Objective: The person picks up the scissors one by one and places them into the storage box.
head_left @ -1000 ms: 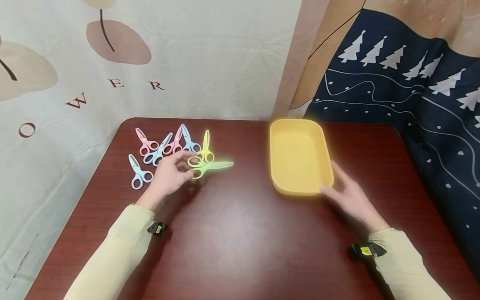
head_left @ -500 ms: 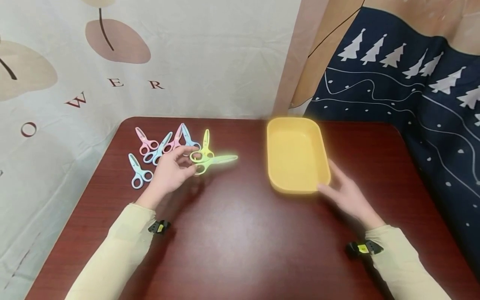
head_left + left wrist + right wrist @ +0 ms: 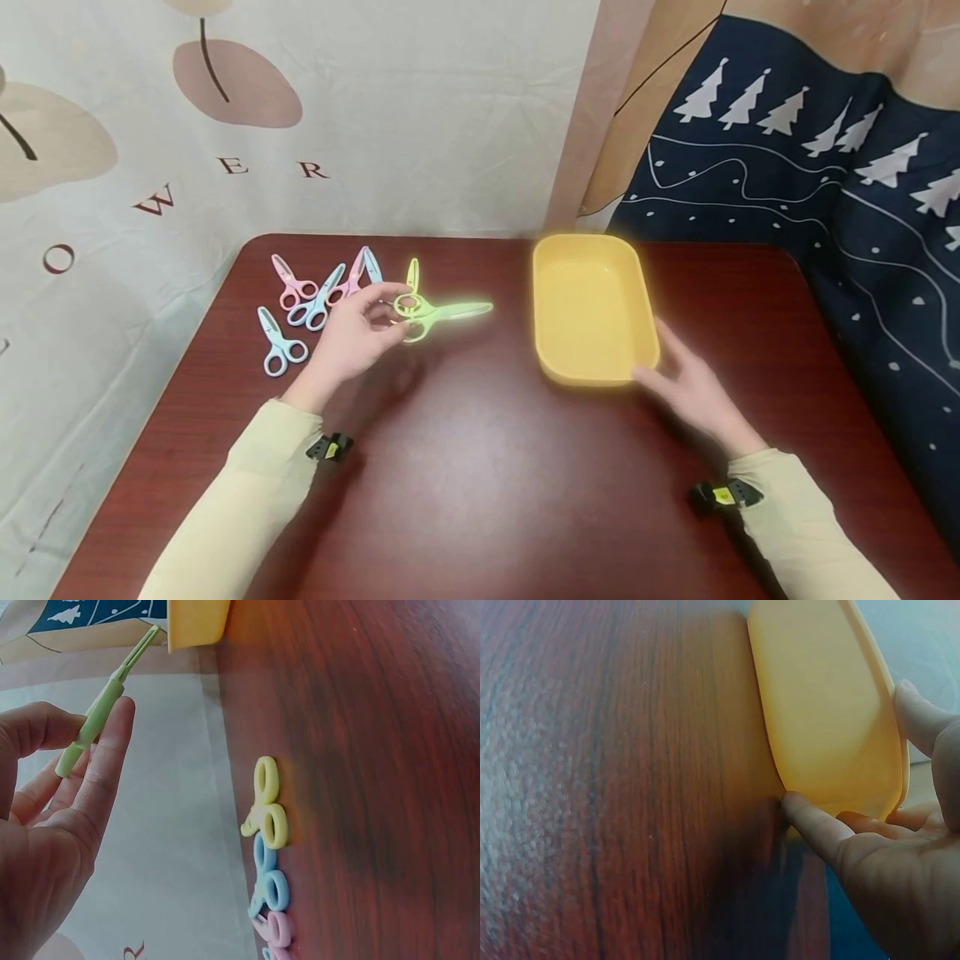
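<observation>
My left hand pinches a pair of light green children's scissors by the handle loops, between thumb and fingers. The blades point right, and the left wrist view shows the scissors raised over the table. Behind them in the head view lie yellow scissors, partly covered. At the right, my right hand holds the near right corner of a yellow plastic tray. In the right wrist view the thumb is at the rim of the tray, the fingers along its side and lower edge.
Left of the yellow scissors lie pink scissors, blue scissors and several more pairs. Light blue scissors sit nearest the table's left edge. The dark red wooden table meets a pale cloth at the back.
My left hand has moved right and farther back with the green scissors, away from the other pairs. The tray and my right hand have shifted slightly left.
</observation>
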The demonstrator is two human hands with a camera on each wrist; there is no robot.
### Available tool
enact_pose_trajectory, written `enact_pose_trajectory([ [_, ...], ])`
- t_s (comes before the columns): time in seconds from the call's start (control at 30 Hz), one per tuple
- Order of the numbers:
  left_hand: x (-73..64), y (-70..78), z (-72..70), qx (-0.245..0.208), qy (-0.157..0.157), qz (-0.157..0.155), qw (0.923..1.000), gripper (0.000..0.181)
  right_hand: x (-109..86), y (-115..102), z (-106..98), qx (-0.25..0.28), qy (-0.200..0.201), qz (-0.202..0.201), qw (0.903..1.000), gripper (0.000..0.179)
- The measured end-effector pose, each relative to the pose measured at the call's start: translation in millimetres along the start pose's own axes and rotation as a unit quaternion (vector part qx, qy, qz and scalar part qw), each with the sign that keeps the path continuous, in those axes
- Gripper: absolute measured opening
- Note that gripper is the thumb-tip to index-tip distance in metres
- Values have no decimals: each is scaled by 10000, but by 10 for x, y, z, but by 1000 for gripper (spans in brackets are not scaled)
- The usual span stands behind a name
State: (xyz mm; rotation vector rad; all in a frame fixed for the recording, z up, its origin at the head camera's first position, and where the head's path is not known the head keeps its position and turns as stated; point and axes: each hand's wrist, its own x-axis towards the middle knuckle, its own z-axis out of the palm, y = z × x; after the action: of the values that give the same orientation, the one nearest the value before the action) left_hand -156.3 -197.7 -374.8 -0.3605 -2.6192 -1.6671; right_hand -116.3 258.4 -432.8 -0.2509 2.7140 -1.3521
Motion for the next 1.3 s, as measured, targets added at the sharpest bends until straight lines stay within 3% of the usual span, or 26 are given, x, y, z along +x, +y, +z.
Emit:
enact_pose_trajectory([
  [0.43, 49, 132, 130, -89, -8, 126, 9999, 45, -8, -14, -5, 87, -1, -12, 10000, 87],
  [0.63, 92, 192, 210, -315, -138, 41, 9994, 47, 3, 6, 11, 178, 39, 10, 9998, 87],
  [1.07, 184, 368, 434, -356, -404, 85, 9985, 48, 1, -6, 14, 330, 73, -120, 9994, 91],
  [1.3, 222, 437, 562, -485, -508, 81, 9975, 47, -13, -33, -6, 225, 41, 22, 9997, 91],
])
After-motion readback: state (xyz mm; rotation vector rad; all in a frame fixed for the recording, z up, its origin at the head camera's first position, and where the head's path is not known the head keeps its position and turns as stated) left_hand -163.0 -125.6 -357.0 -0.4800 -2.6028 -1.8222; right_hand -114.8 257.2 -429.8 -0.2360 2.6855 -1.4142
